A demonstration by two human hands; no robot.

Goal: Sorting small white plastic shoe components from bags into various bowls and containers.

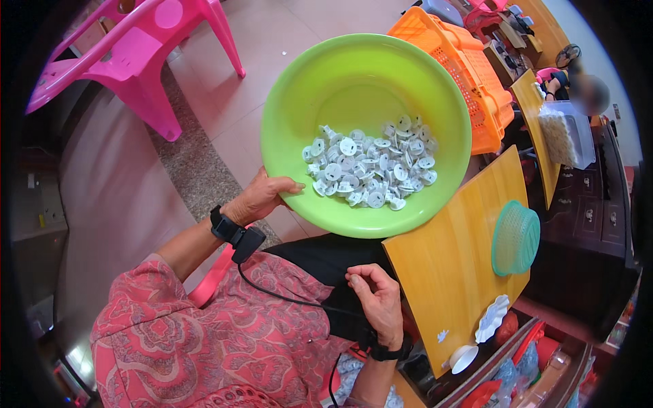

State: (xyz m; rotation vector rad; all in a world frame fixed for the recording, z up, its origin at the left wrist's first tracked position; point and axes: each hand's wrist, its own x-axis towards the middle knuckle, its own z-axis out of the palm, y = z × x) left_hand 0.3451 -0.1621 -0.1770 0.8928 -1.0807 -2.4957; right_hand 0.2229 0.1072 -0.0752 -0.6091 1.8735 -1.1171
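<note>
A large lime-green plastic basin [364,92] is at the upper middle. My left hand [262,194] grips its near left rim, thumb over the edge and fingers underneath. Inside, a heap of small white plastic pieces [371,163], round discs with short stems, gathers toward the near side. Below the basin, over my lap, is my right hand [377,302]. Its thumb and fingers are curled together in a pinch; whether something small is between them I cannot make out. It is apart from the basin and beside the wooden table's [442,272] left edge.
A teal mesh basket [517,238], a white scalloped dish [492,318] and a white cup [463,358] are on the table. Behind the basin stands an orange crate [469,75]. A pink plastic chair [143,58] is at upper left. Another person [558,85] sits at far right.
</note>
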